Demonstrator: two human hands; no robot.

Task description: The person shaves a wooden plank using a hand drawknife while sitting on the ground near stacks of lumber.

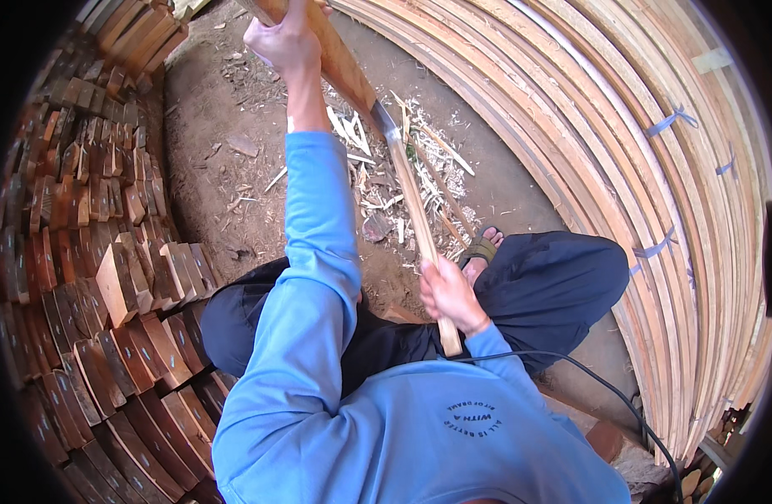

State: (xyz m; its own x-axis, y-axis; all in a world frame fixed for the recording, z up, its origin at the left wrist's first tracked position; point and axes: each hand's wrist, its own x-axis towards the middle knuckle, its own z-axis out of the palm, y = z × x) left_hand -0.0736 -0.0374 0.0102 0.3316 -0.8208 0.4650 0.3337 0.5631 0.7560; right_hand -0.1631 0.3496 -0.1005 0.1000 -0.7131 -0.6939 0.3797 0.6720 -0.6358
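At the upper edge, my left hand (287, 42) is closed round the upper part of a long wooden piece (345, 69), which slants down to the right; its far end runs out of view. My right hand (453, 294) grips the lower handle of a long-handled blade (417, 197). This tool has a pale straight wooden handle and a grey metal head, whose exact shape I cannot make out. The metal meets or overlaps the lower end of the wooden piece. Pale shavings and chips (373, 181) lie on the ground below the metal head.
Stacked wood blocks (108, 260) fill the left side. Long planks (571, 126), some tied with blue strips (671, 122), curve along the right. My sandalled foot (480, 250) rests near the chips. A black cable (592, 374) crosses beside my right arm.
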